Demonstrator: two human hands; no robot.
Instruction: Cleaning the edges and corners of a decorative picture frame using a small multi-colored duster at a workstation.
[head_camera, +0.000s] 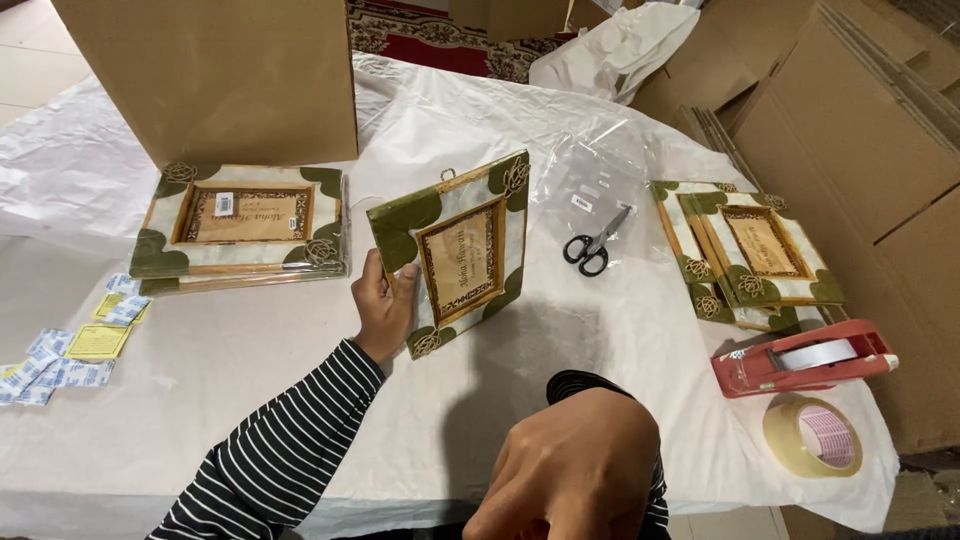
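Black-handled scissors (592, 248) lying on clear plastic bags (592, 180); stack of green-cornered frames (240, 228) at left, before an upright cardboard box (215, 75); further frames (755, 255) at right; red tape dispenser (805, 360) near a loose tape roll (812, 437); small blue sachets (50, 368) at left edge

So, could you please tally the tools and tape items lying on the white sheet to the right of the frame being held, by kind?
Scissors, black-handled: 1
Tape dispenser, red: 1
Loose tape roll: 1
Total: 3
The left hand holds the green-cornered frame upright; the right hand touches none of these.
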